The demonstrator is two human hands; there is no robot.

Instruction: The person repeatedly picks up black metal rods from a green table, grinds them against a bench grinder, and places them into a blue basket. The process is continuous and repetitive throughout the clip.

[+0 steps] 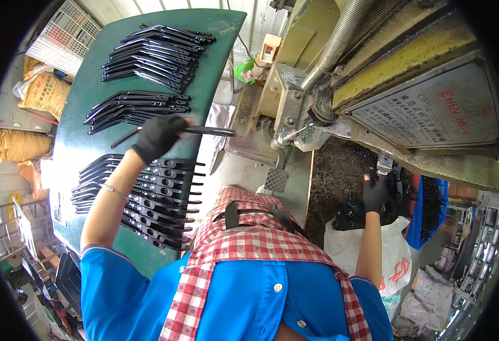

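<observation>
I saw the black-gloved left hand (161, 138) closed round a slim, glossy black metal bar (210, 131); black-gloved right hand (375, 194): couldn't tell opening or hold.

On my feed, the bars (147, 57) look metal: black, smooth, high gloss, hard white highlights. Tabletop (221, 23) green, smooth, faint sheen. Left glove (161, 139) and right glove (376, 193): black, matt fabric by the look. Apron (278, 247) checked woven cloth, matt; shirt (232, 295) smooth blue cloth with hard, shiny buttons (278, 287). Machine frame (297, 34) painted metal, worn, dull; hose (340, 34) ribbed, metallic glint. Pedal (276, 181) metal, rough-patterned. Workbench (329, 182) dark, rough, grimy; I can't tell its material. Basket (416, 224) blue plastic. White sack (340, 244) creased, plastic-looking.
</observation>
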